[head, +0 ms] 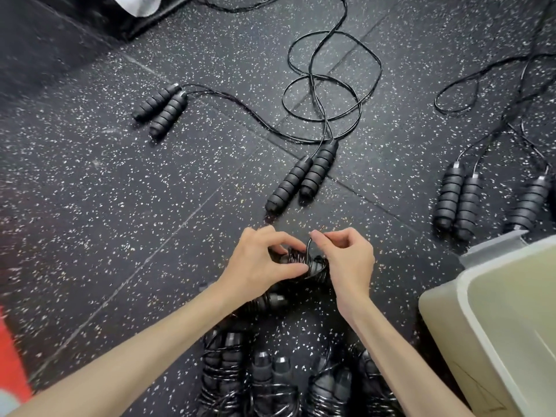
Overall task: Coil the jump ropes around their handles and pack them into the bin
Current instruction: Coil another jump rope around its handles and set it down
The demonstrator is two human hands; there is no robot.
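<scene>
Left hand [260,260] grips ribbed handles [313,267]; right hand [346,260] pinches glossy thin cord [309,246].

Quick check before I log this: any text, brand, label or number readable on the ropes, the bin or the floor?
None can be read.
Handles: plain black, no print visible.
Bin: plain pale wall; only faint scratch lines, no lettering.
White object at the top edge: dark marks, cut off, not readable.
</scene>
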